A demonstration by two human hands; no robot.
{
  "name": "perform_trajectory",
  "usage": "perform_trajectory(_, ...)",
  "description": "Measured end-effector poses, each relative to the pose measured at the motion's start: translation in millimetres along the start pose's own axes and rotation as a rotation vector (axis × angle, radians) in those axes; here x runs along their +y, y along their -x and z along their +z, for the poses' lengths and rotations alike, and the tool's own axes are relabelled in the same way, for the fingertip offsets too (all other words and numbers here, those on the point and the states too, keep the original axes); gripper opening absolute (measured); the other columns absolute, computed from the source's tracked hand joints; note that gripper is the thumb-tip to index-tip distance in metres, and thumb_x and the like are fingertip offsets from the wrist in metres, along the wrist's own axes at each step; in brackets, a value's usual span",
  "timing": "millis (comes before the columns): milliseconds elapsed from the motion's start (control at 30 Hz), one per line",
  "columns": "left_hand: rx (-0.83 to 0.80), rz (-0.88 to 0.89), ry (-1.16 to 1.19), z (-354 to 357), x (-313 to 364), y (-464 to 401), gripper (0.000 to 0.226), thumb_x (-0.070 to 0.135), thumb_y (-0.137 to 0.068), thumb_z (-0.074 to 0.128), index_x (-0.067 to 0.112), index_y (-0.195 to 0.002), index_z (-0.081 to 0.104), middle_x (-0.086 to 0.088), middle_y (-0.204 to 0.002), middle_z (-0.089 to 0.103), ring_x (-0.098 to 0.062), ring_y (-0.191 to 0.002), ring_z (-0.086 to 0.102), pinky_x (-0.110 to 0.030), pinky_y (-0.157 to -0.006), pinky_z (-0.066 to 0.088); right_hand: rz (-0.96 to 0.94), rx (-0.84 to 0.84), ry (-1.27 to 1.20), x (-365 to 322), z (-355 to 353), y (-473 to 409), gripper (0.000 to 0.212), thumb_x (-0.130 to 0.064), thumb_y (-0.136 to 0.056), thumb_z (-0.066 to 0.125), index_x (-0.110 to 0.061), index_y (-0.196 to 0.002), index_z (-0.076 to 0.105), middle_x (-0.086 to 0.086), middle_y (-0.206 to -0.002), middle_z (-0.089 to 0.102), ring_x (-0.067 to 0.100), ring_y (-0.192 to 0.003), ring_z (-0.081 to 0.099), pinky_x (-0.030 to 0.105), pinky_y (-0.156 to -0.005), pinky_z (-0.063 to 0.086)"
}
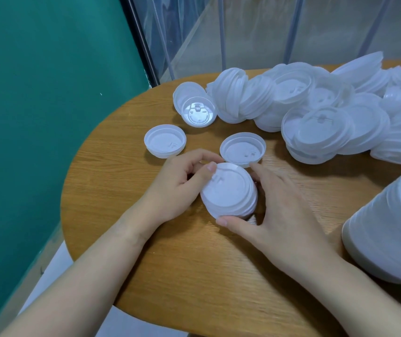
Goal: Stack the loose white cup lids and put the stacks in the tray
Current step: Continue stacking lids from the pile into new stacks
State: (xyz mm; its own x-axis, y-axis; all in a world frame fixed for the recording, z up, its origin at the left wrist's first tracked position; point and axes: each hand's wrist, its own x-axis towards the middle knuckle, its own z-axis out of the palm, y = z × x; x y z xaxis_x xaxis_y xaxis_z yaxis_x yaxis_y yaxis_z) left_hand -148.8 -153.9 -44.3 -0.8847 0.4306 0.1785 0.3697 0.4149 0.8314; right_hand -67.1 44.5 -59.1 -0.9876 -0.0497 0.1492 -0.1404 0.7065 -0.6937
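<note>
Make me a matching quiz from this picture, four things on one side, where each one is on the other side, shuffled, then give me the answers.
Things:
1. small stack of lids
2. lone upturned lid
3. big jumbled pile of lids
4. tall stack of lids

Places:
A. along the table's far side, spreading right
B. held between the left hand and right hand
C. at the picture's right edge, nearest the camera
D. alone near the table's left edge, beyond the left hand

Pairs: 1-B, 2-D, 3-A, 4-C
</note>
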Motion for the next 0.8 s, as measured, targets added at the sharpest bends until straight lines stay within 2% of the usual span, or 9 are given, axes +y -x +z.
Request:
perform_trajectory(100, 0.002, 0.002, -0.021, 1.8, -0.6, 0.4, 0.025, 0.03, -0.101, 0.053, 0.019, -0.114, 0.071, -0.004, -0.062, 0.062, -0.007, -0.058, 0.053, -0.019, -0.059, 0.039, 0.011, -0.013, 0.007, 0.4, -0.1, 0.0, 0.107, -0.081, -0.059, 0.068, -0.035, -0.151, 0.039, -0.022, -0.136, 0.05, 0.004, -0.13, 0.041, 0.027, -0.105, 0.032)
perform_trajectory(133, 0.006, 0.002, -0.028, 2.4, -0.4, 0.3, 0.024, 0.031, -0.101, 0.054, 0.02, -0.114, 0.071, -0.004, -0.06, 0.059, -0.006, -0.057, 0.051, -0.019, -0.058, 0.039, 0.005, -0.016, 0.011, -0.3, -0.4, 0.4, 0.107, -0.082, -0.059, 0.069, -0.035, -0.15, 0.039, -0.025, -0.134, 0.048, 0.004, -0.13, 0.041, 0.026, -0.104, 0.031)
perform_trajectory(267, 0.019, 0.047, -0.076, 3.3, -1.9, 0.5, 0.019, 0.03, -0.1, 0.058, 0.02, -0.113, 0.068, -0.011, -0.058, 0.057, -0.031, -0.061, 0.053, -0.039, -0.063, 0.045, -0.02, 0.011, -0.013, -4.1, -2.1, 2.2, 0.088, -0.087, -0.063, 0.06, -0.042, -0.137, 0.045, -0.03, -0.122, 0.05, -0.001, -0.12, 0.042, 0.025, -0.097, 0.032)
perform_trajectory(333, 0.071, 0.089, -0.111, 2.5, -3.4, 0.3, 0.019, 0.032, -0.101, 0.059, 0.018, -0.109, 0.068, -0.008, -0.059, 0.057, -0.026, -0.06, 0.052, -0.04, -0.063, 0.045, -0.027, 0.022, -0.004, -4.3, -1.1, 2.7, 0.076, -0.084, -0.068, 0.057, -0.043, -0.131, 0.048, -0.03, -0.116, 0.05, -0.002, -0.115, 0.042, 0.025, -0.095, 0.034)
perform_trajectory(400, 0.263, 0.175, -0.224, -3.9, -5.4, -1.3, 0.018, 0.031, -0.101, 0.058, 0.016, -0.101, 0.067, 0.001, -0.066, 0.059, -0.016, -0.064, 0.053, -0.036, -0.064, 0.045, -0.031, 0.032, 0.012, -3.7, -0.2, 3.0, 0.072, -0.083, -0.071, 0.055, -0.042, -0.129, 0.051, -0.028, -0.115, 0.052, -0.001, -0.113, 0.043, 0.026, -0.093, 0.034)
perform_trajectory(500, 0.667, 0.252, -0.479, -19.4, -15.3, -7.2, 0.019, 0.027, -0.096, 0.063, 0.009, -0.101, 0.065, 0.001, -0.089, 0.059, -0.018, -0.083, 0.052, -0.038, -0.078, 0.045, -0.027, 0.027, 0.006, -3.3, -0.1, 2.6, 0.07, -0.085, -0.07, 0.053, -0.041, -0.125, 0.054, -0.028, -0.113, 0.053, -0.001, -0.111, 0.042, 0.027, -0.092, 0.035)
perform_trajectory(567, 0.742, 0.085, -0.601, -27.2, -23.5, -11.1, 0.045, 0.045, -0.091, 0.069, 0.01, -0.118, 0.061, -0.003, -0.107, 0.056, -0.022, -0.101, 0.049, -0.034, -0.091, 0.038, -0.031, 0.021, 0.0, -3.4, -0.7, 2.2, 0.069, -0.085, -0.071, 0.053, -0.042, -0.124, 0.055, -0.028, -0.113, 0.054, -0.001, -0.111, 0.043, 0.027, -0.093, 0.035)
perform_trajectory(667, 0.638, -0.235, -0.636, -31.3, -34.4, -16.7, 0.095, 0.075, -0.076, 0.071, 0.017, -0.146, 0.045, -0.003, -0.138, 0.047, -0.024, -0.128, 0.039, -0.032, -0.105, 0.025, -0.032, 0.008, 0.001, -3.1, -1.2, 1.3, 0.072, -0.086, -0.071, 0.053, -0.041, -0.128, 0.056, -0.027, -0.116, 0.056, 0.001, -0.114, 0.045, 0.028, -0.096, 0.037)
perform_trajectory(800, 0.576, -0.37, -0.65, -32.5, -38.3, -25.2, 0.117, 0.087, -0.066, 0.067, 0.017, -0.154, 0.035, -0.001, -0.149, 0.041, -0.023, -0.138, 0.032, -0.038, -0.114, 0.021, -0.032, 0.001, 0.006, -2.5, -0.9, 1.2, 0.077, -0.087, -0.071, 0.052, -0.042, -0.133, 0.054, -0.029, -0.12, 0.055, 0.0, -0.118, 0.044, 0.03, -0.1, 0.038)
